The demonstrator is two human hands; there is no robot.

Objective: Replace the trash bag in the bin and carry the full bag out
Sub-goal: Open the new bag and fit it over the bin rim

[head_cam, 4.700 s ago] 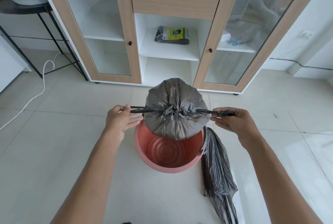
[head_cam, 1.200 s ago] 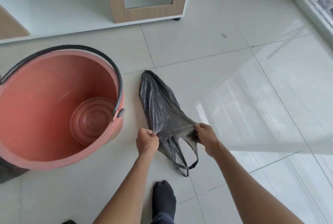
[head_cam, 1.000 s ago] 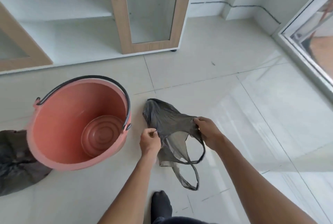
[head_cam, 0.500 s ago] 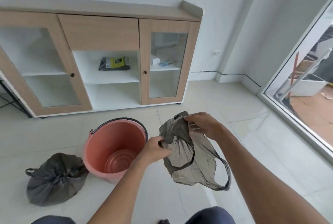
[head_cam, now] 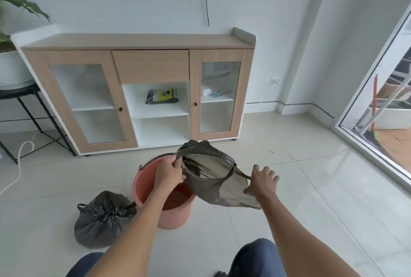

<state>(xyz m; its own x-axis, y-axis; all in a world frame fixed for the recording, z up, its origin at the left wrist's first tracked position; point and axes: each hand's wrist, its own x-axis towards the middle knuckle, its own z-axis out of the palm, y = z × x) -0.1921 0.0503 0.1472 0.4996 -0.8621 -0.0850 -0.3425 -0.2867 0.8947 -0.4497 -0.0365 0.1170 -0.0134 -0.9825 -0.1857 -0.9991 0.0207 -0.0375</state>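
Observation:
An empty grey trash bag hangs open-mouthed in the air over the right side of the salmon-pink bin. My left hand pinches the bag's rim on the left, above the bin's opening. My right hand is at the bag's right side with its fingers spread, and a taut bag handle runs to its thumb. The bin stands on the tiled floor with nothing inside and its black handle lowered. The tied full bag sits on the floor, touching the bin's left side.
A wood-and-white cabinet stands against the wall behind the bin, with a pack of bags on its middle shelf. A black plant stand and white cable are left. A glass sliding door is right.
I lifted the empty bag off the floor and have spread its mouth wide. My right hand moved from the rim out to the right. The view has risen from the floor to the room.

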